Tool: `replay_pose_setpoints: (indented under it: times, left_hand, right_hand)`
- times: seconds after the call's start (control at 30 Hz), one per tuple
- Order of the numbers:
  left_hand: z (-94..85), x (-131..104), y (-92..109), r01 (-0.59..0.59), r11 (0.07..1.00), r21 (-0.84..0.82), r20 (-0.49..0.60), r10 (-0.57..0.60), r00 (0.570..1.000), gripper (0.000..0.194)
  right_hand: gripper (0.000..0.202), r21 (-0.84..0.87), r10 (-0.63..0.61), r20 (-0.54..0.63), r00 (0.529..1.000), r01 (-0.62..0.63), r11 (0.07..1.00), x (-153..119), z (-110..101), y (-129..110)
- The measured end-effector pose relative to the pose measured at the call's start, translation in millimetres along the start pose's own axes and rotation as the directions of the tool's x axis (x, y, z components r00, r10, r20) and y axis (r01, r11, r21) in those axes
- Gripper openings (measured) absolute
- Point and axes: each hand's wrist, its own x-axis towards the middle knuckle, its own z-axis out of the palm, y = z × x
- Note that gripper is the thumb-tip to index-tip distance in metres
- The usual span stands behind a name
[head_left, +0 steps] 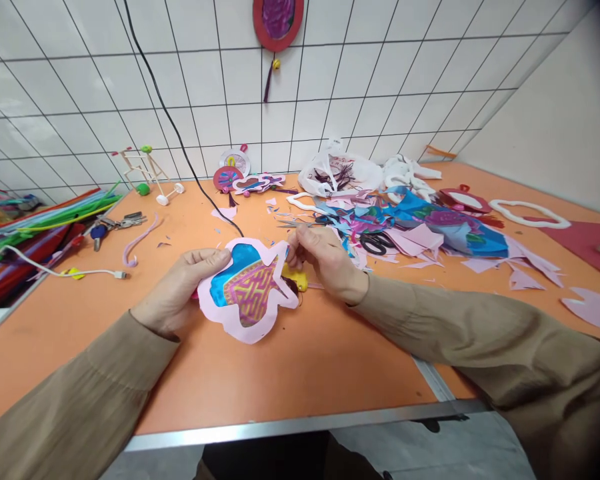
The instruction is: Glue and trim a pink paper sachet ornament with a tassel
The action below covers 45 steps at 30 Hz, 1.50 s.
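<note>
- From where I stand, the cutout (253,293) mid-frame looks like matt pink paper around glossy, patterned cloth
- Smooth orange tabletop (230,380), its metal edging (280,425) dully shiny along the bottom
- Glossy wall tiles (195,80) up top
- Crinkled, thin plastic bag (365,172), upper right of centre
- Matt cloth sleeves (125,363), lower left and right

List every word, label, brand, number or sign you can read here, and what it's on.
None can be read.
White plastic bag: faint reddish and dark marks, possibly print, too small and blurred to read.
Pink-bordered fabric cutout in the left hand: a maze-like pattern, no legible lettering.
</note>
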Motion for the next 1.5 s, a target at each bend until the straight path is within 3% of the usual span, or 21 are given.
replay_pose_setpoints:
  times: [0.1,0.17,0.27,0.37,0.43,0.67,0.77,0.87,0.97,1.07,1.2,1.3,1.4,1.5]
  left_hand:
    - [1.3,-0.8,2.8,0.008,1.000,-0.013,-0.068,-0.009,0.998,0.034]
    - [2.8,-1.1,3.6,0.028,1.000,-0.004,-0.068,-0.028,0.997,0.035]
    - [4.6,-2.0,3.1,0.038,0.998,0.048,-0.026,-0.037,0.999,0.036]
    - [5.0,-3.4,1.5,0.027,0.995,0.093,0.043,-0.031,0.999,0.037]
    - [4.5,-4.0,0.0,0.027,0.994,0.104,0.072,-0.035,0.997,0.036]
    - [0.8,0.8,-3.4,-0.080,0.997,0.013,0.049,0.079,0.996,0.046]
    - [1.5,0.9,-1.8,-0.065,0.996,0.058,0.036,0.063,0.997,0.041]
    - [4.4,-1.2,0.9,-0.007,0.996,0.085,-0.002,0.007,1.000,0.032]
    - [5.7,-2.7,5.2,-0.002,0.996,0.084,-0.039,0.005,0.999,0.036]
    - [3.2,-2.2,10.4,-0.017,0.977,0.213,-0.066,0.032,0.997,0.040]
    - [-3.4,0.7,11.9,-0.032,0.868,0.496,-0.074,0.079,0.994,0.038]
    - [-8.8,3.7,5.7,-0.015,0.882,0.470,-0.035,0.036,0.999,0.043]
    - [-12.8,6.5,-1.6,0.006,0.930,0.367,-0.042,0.010,0.999,0.048]
    - [-13.0,6.9,-2.8,0.021,0.939,0.344,-0.027,-0.013,1.000,0.042]
  right_hand:
    - [0.057,0.016,0.018,-0.070,0.997,-0.017,1.000,6.4,-5.3,0.3]
    - [0.052,0.035,0.048,-0.049,0.998,-0.046,0.998,6.9,-5.4,-2.9]
    - [0.044,-0.018,0.091,0.106,0.990,-0.089,0.996,2.0,-1.1,-11.5]
    - [0.033,-0.126,0.134,0.284,0.949,-0.102,0.987,-4.6,4.9,-18.8]
    - [0.028,-0.158,0.165,0.344,0.925,-0.116,0.981,-7.3,7.4,-20.8]
    - [0.030,-0.135,0.214,0.346,0.914,-0.177,0.975,-8.6,6.3,-16.1]
    - [0.032,-0.121,0.216,0.341,0.915,-0.185,0.975,-9.2,7.3,-13.5]
    - [0.035,-0.114,0.127,0.313,0.941,-0.096,0.989,-5.8,5.8,-14.1]
    - [0.034,-0.209,0.024,0.252,0.967,0.031,0.977,3.7,-4.3,-19.7]
    - [0.016,-0.444,0.020,0.344,0.939,0.144,0.884,13.1,-20.0,-29.4]
    - [0.017,-0.691,0.087,0.582,0.808,0.436,0.576,15.5,-32.6,-38.8]
    - [0.024,-0.717,0.081,0.633,0.770,0.544,0.436,14.2,-32.7,-37.1]
    - [0.026,-0.724,0.063,0.638,0.767,0.570,0.389,15.0,-31.3,-31.2]
    - [0.023,-0.715,0.059,0.662,0.747,0.606,0.347,15.9,-31.4,-26.2]
